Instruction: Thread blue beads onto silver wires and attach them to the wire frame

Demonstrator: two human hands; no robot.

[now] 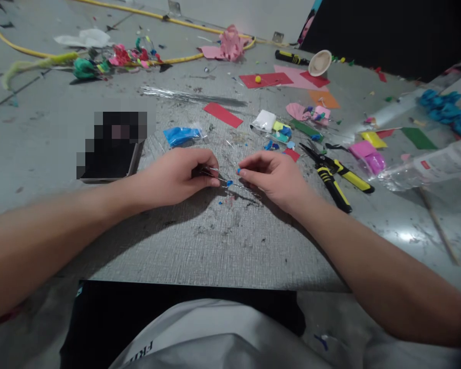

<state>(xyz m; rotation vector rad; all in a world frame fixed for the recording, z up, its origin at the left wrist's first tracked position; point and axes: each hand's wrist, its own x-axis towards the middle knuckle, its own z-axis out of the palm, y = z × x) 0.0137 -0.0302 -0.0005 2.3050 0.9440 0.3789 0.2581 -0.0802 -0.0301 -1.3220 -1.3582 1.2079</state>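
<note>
Thin metal wires (246, 189) are pinched between the thumb and curled fingers of my left hand (179, 177), their ends sticking out to the right. A small blue lump (229, 183) sits on them just past the thumb. My right hand (274, 177) is closed in a pinch on a tiny blue piece (238, 170), which looks like soft clay. The two hands face each other a short way apart over the table (215, 246). Below the wires lies a blue crumb (220, 203). A packet of blue clay (182, 136) rests just beyond my left hand.
Yellow-handled pliers (332, 177) lie open right of my right hand, near a clear plastic bottle (434, 164). A partly blurred dark device (111, 148) is at left. Farther back are a wire bundle (192, 96), red paper (223, 115) and a yellow cable (184, 59).
</note>
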